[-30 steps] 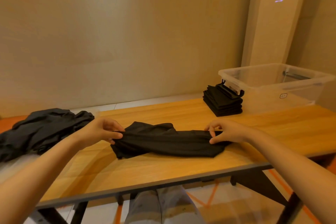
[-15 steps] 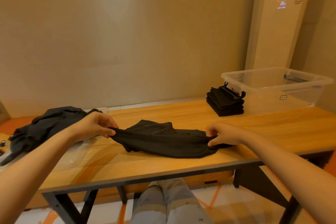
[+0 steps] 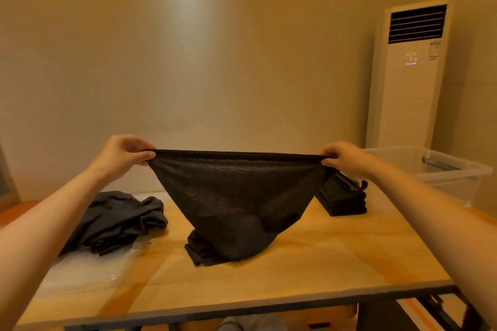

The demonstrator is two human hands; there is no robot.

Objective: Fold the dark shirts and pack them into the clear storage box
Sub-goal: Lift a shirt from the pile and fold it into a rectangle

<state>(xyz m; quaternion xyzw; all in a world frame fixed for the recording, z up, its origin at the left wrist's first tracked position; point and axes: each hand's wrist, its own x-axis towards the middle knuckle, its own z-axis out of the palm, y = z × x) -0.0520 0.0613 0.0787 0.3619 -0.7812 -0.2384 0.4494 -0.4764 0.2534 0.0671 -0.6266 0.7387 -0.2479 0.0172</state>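
Head camera looks out past two bare forearms at a dark shirt (image 3: pixel 236 196) held up in the air over the wooden table (image 3: pixel 322 271). The left hand (image 3: pixel 125 152) has its fingers (image 3: pixel 146 155) curled in, thumb and fingertips pinching one end of the shirt's top edge. The right hand (image 3: pixel 343 157) does the same at the other end, its fingertips closed tight on the cloth.

Between the two pinches the edge is pulled taut and nearly level. From the fingers the fabric hangs down in a wide triangle, thin enough that light shows through it. Its lowest part lies bunched on the table, below and roughly midway between the hands.

Down and to the left of the left fingers, a heap of unfolded dark shirts (image 3: pixel 118 220) sits on the table, partly on a sheet of clear plastic (image 3: pixel 80 271). Just below the right fingers, behind the held shirt's corner, a stack of folded dark shirts (image 3: pixel 343 200) stands on the table.

Out past the right fingers, further right, is the clear storage box (image 3: pixel 441 172), its top open. Whether it touches the stack I cannot tell. Above and to the right of those fingers a white floor-standing air conditioner (image 3: pixel 408 75) stands by the wall.
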